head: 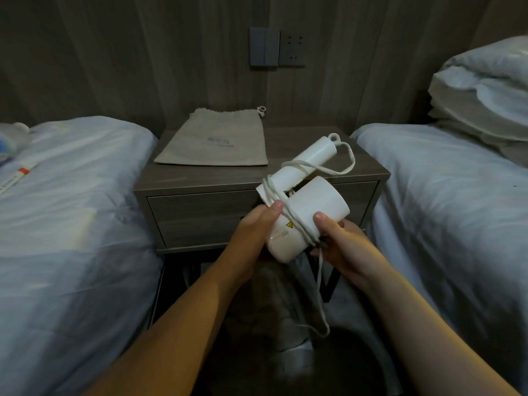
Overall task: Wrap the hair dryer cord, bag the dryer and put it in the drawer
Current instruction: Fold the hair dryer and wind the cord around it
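Note:
I hold a white hair dryer (310, 208) in front of the nightstand, its folded handle pointing up and away. My left hand (254, 232) grips the dryer's body from the left, thumb on top. My right hand (341, 242) holds the body's right side and pinches the white cord (320, 284) against it. The cord loops around the body and handle, and a loose length hangs down between my arms. A beige drawstring bag (217, 138) lies flat on the nightstand top. The drawer (200, 215) in the nightstand front is closed.
The wooden nightstand (360, 164) stands between two beds with pale bedding: one bed (71, 210) on the left, one bed (457, 210) on the right with stacked pillows (483, 90). A wall socket (292, 48) and switches sit above the nightstand.

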Motion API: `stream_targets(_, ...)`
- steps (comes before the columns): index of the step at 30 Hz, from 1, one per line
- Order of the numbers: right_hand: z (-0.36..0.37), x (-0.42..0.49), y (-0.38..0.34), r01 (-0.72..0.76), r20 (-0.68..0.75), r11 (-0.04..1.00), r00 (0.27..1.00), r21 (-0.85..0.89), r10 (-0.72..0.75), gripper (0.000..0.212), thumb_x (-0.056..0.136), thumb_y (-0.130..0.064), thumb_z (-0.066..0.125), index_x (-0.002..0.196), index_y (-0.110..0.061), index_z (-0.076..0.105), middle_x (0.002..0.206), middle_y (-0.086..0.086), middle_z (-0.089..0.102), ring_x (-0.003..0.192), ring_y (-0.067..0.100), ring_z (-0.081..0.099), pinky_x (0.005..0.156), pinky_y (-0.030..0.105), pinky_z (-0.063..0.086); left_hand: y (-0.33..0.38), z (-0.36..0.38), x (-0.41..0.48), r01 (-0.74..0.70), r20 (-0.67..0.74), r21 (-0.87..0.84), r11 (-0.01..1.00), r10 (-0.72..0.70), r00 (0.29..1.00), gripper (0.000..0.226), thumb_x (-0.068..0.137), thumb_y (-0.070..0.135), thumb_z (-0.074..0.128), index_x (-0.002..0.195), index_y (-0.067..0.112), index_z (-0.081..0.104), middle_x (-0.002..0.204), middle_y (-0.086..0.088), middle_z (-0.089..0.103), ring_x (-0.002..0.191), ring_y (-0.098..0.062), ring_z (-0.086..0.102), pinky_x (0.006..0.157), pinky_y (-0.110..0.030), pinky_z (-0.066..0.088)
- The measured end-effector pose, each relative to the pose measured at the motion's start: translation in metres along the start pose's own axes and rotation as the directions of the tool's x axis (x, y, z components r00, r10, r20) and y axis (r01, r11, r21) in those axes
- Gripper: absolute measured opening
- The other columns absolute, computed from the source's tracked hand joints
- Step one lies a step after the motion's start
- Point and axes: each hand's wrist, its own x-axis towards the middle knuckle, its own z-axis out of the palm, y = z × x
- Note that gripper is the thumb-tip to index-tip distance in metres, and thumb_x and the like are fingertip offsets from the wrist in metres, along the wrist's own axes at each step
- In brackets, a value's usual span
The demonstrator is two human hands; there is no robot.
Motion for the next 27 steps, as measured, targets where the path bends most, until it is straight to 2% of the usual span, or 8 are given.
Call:
stream_targets(5, 0.005, -0.001, 0.001, 0.029, 0.007, 0.999, 1.000, -0.020, -0.028, 0.033, 0.062, -0.031, 0.064, 0.091, -0.015, 0.060, 0.084, 0.006, 0.066, 0.075, 0.017, 0.060, 0.070, 0.032, 0.045, -0.001, 0.000, 0.000, -0.007, -0.099, -0.062, 0.998, 0.001, 0.995, 0.038, 0.088, 0.033, 0.057, 0.113, 0.005, 0.063, 0.114, -0.022, 0.067, 0.108, -0.037, 0.062, 0.094, -0.048, 0.049)
stream_targets(9, 0.007, 0.001, 0.005, 0.013, -0.021, 1.000, 1.000, -0.026, -0.014, 0.047, 0.059, -0.039, 0.068, 0.098, -0.013, 0.062, 0.097, 0.012, 0.067, 0.086, 0.024, 0.061, 0.073, 0.037, 0.045, -0.003, 0.001, 0.004, 0.011, -0.166, 0.007, 1.000, -0.010, 0.986, 0.035, 0.082, 0.045, 0.061, 0.102, 0.017, 0.067, 0.103, -0.012, 0.072, 0.096, -0.029, 0.068, 0.081, -0.040, 0.055)
stream_targets(12, 0.009, 0.003, 0.008, -0.011, -0.098, 0.995, 0.995, -0.095, 0.001, 0.051, 0.060, -0.048, 0.070, 0.099, -0.015, 0.063, 0.090, 0.006, 0.069, 0.079, 0.019, 0.062, 0.064, 0.032, 0.046, -0.001, 0.005, 0.003, 0.080, -0.140, 0.037, 0.996, -0.074, 0.987, 0.054, 0.070, 0.056, 0.061, 0.109, 0.019, 0.065, 0.108, -0.010, 0.071, 0.100, -0.027, 0.067, 0.090, -0.045, 0.053)
stream_targets(14, 0.008, 0.003, 0.007, -0.015, -0.108, 0.991, 0.994, -0.131, 0.001, 0.048, 0.064, -0.050, 0.068, 0.098, -0.016, 0.063, 0.086, 0.004, 0.068, 0.075, 0.016, 0.061, 0.059, 0.029, 0.044, -0.004, 0.006, 0.002, 0.088, -0.124, 0.021, 0.996, -0.085, 0.989, 0.058, 0.068, 0.052, 0.065, 0.112, 0.015, 0.063, 0.111, -0.011, 0.069, 0.100, -0.027, 0.067, 0.084, -0.041, 0.055)
stream_targets(17, 0.002, 0.002, 0.001, -0.032, -0.038, 0.978, 0.999, -0.207, 0.025, 0.059, 0.057, -0.058, 0.062, 0.099, -0.015, 0.060, 0.088, 0.005, 0.064, 0.077, 0.016, 0.059, 0.061, 0.029, 0.044, -0.005, 0.006, 0.001, 0.064, -0.127, -0.003, 0.998, -0.064, 0.990, 0.036, 0.078, 0.035, 0.069, 0.107, 0.014, 0.063, 0.108, -0.013, 0.069, 0.092, -0.024, 0.067, 0.068, -0.031, 0.054)
stream_targets(22, -0.009, 0.005, -0.006, 0.025, 0.088, 0.976, 0.996, -0.215, -0.006, 0.058, 0.076, -0.061, 0.051, 0.097, -0.007, 0.056, 0.074, 0.006, 0.057, 0.059, 0.014, 0.052, 0.055, 0.025, 0.046, 0.003, 0.001, 0.001, 0.025, -0.170, -0.067, 0.997, -0.036, 0.985, 0.024, 0.079, 0.031, 0.068, 0.097, 0.014, 0.066, 0.102, -0.013, 0.070, 0.089, -0.025, 0.065, 0.075, -0.035, 0.053)
stream_targets(25, -0.018, 0.006, -0.007, 0.012, 0.141, 0.989, 0.990, -0.145, 0.009, 0.056, 0.079, -0.049, 0.050, 0.113, -0.005, 0.057, 0.081, 0.003, 0.064, 0.059, 0.013, 0.054, 0.055, 0.024, 0.048, 0.007, 0.000, 0.002, 0.083, -0.168, -0.145, 0.986, -0.107, 0.980, 0.018, 0.082, 0.035, 0.064, 0.089, 0.019, 0.065, 0.094, -0.009, 0.070, 0.088, -0.028, 0.064, 0.083, -0.045, 0.051)
stream_targets(27, -0.020, 0.006, -0.009, -0.008, 0.152, 0.987, 0.988, -0.160, 0.033, 0.042, 0.086, -0.033, 0.054, 0.119, -0.007, 0.057, 0.086, 0.008, 0.065, 0.057, 0.013, 0.054, 0.054, 0.023, 0.048, 0.009, -0.001, 0.002, 0.127, -0.182, -0.157, 0.979, -0.155, 0.971, 0.021, 0.081, 0.041, 0.063, 0.089, 0.022, 0.063, 0.097, -0.010, 0.068, 0.089, -0.030, 0.063, 0.088, -0.052, 0.049)
